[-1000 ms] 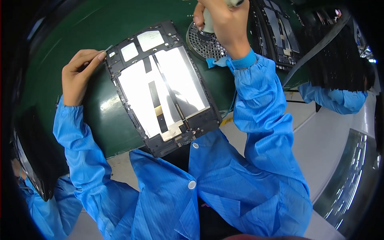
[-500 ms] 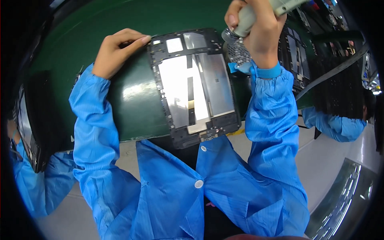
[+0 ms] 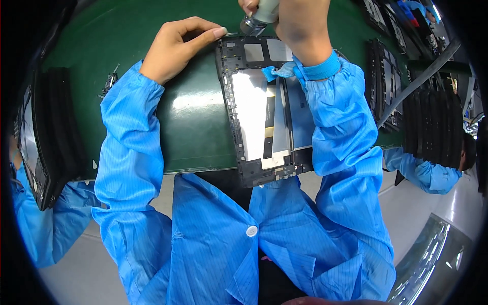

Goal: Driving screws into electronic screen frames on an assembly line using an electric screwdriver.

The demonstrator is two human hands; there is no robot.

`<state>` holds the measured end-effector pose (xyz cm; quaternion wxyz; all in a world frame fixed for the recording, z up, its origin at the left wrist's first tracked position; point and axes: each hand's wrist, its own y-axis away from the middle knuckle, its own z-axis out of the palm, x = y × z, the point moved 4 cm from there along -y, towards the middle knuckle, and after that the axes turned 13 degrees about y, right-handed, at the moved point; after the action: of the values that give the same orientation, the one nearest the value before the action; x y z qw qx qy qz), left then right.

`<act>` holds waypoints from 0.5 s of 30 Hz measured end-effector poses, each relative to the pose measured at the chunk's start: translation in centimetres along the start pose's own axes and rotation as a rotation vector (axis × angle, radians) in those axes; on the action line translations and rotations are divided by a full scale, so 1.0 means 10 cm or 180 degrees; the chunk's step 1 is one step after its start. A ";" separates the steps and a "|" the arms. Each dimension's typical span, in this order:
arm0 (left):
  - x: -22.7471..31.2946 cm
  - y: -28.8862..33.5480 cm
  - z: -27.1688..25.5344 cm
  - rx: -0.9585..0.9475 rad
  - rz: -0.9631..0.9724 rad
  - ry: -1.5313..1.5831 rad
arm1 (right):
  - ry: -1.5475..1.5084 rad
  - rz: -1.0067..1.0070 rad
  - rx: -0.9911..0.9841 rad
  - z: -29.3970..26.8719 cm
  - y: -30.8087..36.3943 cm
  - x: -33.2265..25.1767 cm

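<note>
An opened tablet housing [image 3: 251, 117], black-framed with shiny silver plates and a dark strip inside, lies tilted on the green table, its lower end jutting past the near edge. My left hand [image 3: 178, 47] is at its far left corner. Thumb and forefinger are pinched there on something thin that I cannot make out. My right hand [image 3: 303, 25] grips a pale handheld tool [image 3: 266, 12] with a metal nozzle [image 3: 251, 25]. That nozzle points down at the tablet's far edge, close to my left fingertips. My right wrist, in a blue strap [image 3: 322, 68], covers the tablet's upper right part.
Black panels stand stacked at the left [image 3: 38, 152]. On the right are a row of opened tablet housings [image 3: 389, 86] and a black stack [image 3: 432, 127], with a grey cable [image 3: 422, 81] crossing. Small metal bits [image 3: 109, 81] lie left of my sleeve. Other people's blue sleeves show on both sides.
My right hand has swung the tool leftward, from beside the tablet to its far edge. My left hand and the tablet have shifted rightward in view.
</note>
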<state>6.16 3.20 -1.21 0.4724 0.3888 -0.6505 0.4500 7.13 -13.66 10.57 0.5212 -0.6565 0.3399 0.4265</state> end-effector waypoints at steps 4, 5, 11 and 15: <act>0.03 -0.04 0.04 -0.0066 0.0089 -0.0209 | -0.0103 -0.0101 0.0263 -0.02 -0.02 0.02; 0.03 -0.04 0.03 -0.0076 0.0103 -0.0299 | -0.0102 -0.0096 0.0279 -0.02 -0.03 0.01; -0.02 -0.04 0.02 0.0142 -0.0337 0.0097 | -0.0392 -0.0110 0.0143 0.10 -0.05 0.18; 0.01 -0.01 0.02 0.0259 -0.0063 -0.0244 | -0.0484 -0.0014 0.0030 0.21 -0.04 0.27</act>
<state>6.13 2.96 -1.12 0.4354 0.4311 -0.6453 0.4562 8.20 -11.53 8.04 0.5496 -0.6205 0.2998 0.4723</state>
